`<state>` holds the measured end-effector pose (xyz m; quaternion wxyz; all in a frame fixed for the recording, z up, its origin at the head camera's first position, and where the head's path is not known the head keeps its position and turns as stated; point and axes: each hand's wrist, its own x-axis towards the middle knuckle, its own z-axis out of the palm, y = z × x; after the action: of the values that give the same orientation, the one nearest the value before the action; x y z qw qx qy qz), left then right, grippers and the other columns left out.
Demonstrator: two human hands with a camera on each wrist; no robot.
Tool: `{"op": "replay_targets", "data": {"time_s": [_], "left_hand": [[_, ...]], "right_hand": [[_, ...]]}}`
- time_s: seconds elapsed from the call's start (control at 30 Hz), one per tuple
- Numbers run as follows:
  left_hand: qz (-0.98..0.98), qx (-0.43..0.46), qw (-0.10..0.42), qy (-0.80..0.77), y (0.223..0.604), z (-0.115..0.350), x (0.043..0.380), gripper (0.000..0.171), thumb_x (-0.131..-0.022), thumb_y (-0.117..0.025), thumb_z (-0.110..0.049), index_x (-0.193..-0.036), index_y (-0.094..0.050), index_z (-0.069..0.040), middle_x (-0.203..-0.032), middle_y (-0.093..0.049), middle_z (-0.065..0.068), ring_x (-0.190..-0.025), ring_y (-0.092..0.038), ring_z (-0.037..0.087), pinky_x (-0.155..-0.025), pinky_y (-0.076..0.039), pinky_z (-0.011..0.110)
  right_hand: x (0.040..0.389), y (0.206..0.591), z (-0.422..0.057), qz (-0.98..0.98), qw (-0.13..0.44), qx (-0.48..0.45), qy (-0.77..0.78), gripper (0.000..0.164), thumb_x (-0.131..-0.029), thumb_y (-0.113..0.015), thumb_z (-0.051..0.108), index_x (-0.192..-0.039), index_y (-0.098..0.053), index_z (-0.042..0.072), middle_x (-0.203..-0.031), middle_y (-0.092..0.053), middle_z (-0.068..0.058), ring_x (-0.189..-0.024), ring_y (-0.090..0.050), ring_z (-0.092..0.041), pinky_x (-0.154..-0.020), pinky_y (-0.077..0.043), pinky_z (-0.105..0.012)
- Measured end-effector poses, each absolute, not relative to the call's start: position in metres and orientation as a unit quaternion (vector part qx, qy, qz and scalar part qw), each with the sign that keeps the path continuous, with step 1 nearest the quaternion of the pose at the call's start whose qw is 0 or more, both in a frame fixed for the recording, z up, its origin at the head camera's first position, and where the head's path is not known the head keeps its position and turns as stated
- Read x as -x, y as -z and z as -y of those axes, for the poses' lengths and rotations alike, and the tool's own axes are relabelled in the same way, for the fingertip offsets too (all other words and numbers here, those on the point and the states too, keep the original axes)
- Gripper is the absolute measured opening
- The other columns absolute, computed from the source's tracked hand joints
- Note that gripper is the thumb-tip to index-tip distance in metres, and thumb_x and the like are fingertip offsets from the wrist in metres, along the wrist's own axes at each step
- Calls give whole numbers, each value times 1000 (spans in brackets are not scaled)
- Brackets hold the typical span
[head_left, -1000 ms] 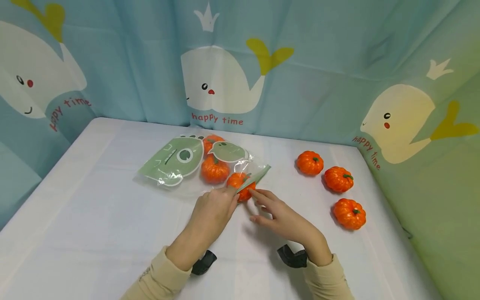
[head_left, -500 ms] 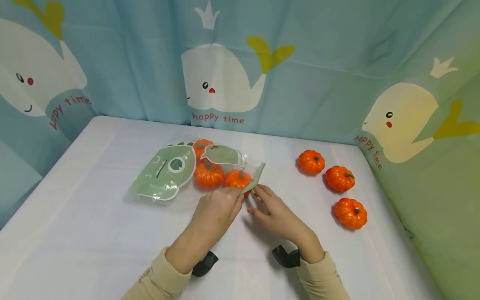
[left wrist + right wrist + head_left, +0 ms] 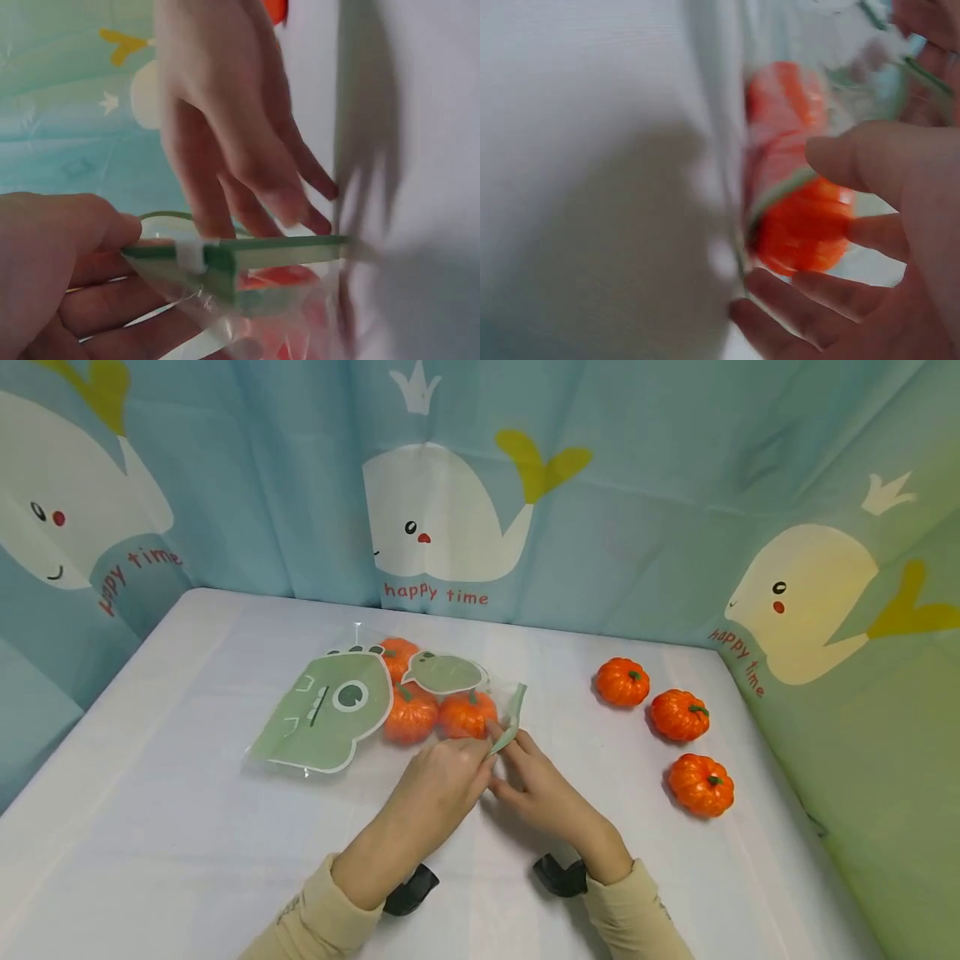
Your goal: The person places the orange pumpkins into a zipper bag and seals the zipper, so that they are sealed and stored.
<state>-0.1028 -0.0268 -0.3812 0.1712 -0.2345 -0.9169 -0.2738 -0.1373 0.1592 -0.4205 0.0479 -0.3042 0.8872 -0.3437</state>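
A clear zip bag [image 3: 322,710] with a green one-eyed monster print lies on the table. Three small orange pumpkins show through it: one at the back [image 3: 397,653], one in the middle [image 3: 409,717] and one near the mouth [image 3: 467,713]. My left hand [image 3: 438,781] pinches the bag's green zip edge [image 3: 292,246], beside a white slider [image 3: 190,256]. At the parted mouth, my right hand [image 3: 553,797] has its fingers fairly straight and spread, the tips reaching in beside the nearest pumpkin [image 3: 802,225]. Whether they press on it is hard to tell.
Three more pumpkins lie loose on the right: a rear one [image 3: 622,682], a middle one [image 3: 679,715] and a front one [image 3: 701,785]. A whale-print curtain [image 3: 637,552] borders the white table [image 3: 187,827] behind and at the sides.
The pumpkin at the mouth has moved left, deeper into the bag, and my right hand has followed it to the opening. The bag's printed end has shifted left and toward me.
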Motion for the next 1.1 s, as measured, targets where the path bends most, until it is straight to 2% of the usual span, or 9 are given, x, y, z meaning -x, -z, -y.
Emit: {"op": "replay_targets", "data": {"time_s": [0.07,0.13,0.27,0.37,0.47,0.6,0.7,0.87,1.1], "left_hand": [[912,242,162,288,381,27,102,18,-93,-66,-11,-76,-60,-15,-61,-47,-7,-59,-47,8,-56,-37,23],[908,243,157,302,380,28,103,16,-94,-65,-11,-78,-62,-14,-62,-48,-7,-59,-47,7,-57,-38,22],[908,220,141,327,380,31,104,18,-94,-64,-10,-77,-59,-14,-64,-48,-6,-61,-46,8,-56,-38,20],[908,210,124,340,379,33,104,20,-95,-63,-10,-76,-57,-14,-65,-48,-5,-62,-46,9,-56,-39,20],[901,229,122,349,377,31,104,8,-95,-62,-11,-89,-67,-9,-73,-59,-2,-66,-50,9,-60,-42,21],[886,271,120,356,375,28,103,8,-95,-60,-10,-96,-69,-8,-75,-61,-1,-68,-51,10,-61,-42,20],[882,279,108,365,375,27,102,10,-95,-60,-10,-87,-64,-11,-68,-49,-4,-63,-46,10,-57,-38,19],[879,266,110,381,375,29,103,13,-96,-60,-11,-83,-62,-11,-68,-47,-5,-63,-45,9,-56,-37,18],[878,261,95,391,374,27,103,19,-95,-60,-11,-76,-58,-10,-63,-45,-4,-60,-44,10,-56,-36,19]], "right_hand": [[138,424,-158,-887,49,304,343,75,-94,-65,13,-157,-26,12,-156,-35,-15,-144,-38,-32,-114,-36,-50],[139,425,-158,-886,49,304,346,75,-94,-65,12,-157,-26,12,-156,-36,-14,-144,-38,-31,-114,-36,-50],[139,423,-161,-883,53,296,361,59,-92,-67,13,-147,-44,13,-142,-52,-8,-132,-52,-27,-108,-43,-49],[138,422,-162,-882,56,294,365,48,-93,-67,15,-138,-52,13,-137,-56,-5,-128,-54,-24,-106,-45,-48],[139,424,-161,-878,51,308,362,49,-93,-66,14,-140,-52,10,-143,-52,-7,-134,-50,-25,-111,-41,-48],[140,427,-157,-868,56,321,375,56,-94,-66,14,-146,-46,7,-150,-45,-10,-139,-46,-27,-114,-36,-49],[139,428,-156,-869,68,315,377,63,-94,-66,15,-151,-39,6,-154,-39,-12,-142,-40,-30,-115,-34,-52],[139,429,-158,-881,60,305,357,69,-93,-67,11,-153,-34,5,-160,-32,-12,-149,-28,-33,-117,-28,-55],[144,435,-155,-853,69,301,421,91,-90,-68,8,-160,-12,16,-167,-11,1,-154,-11,-22,-121,-19,-53]]}}
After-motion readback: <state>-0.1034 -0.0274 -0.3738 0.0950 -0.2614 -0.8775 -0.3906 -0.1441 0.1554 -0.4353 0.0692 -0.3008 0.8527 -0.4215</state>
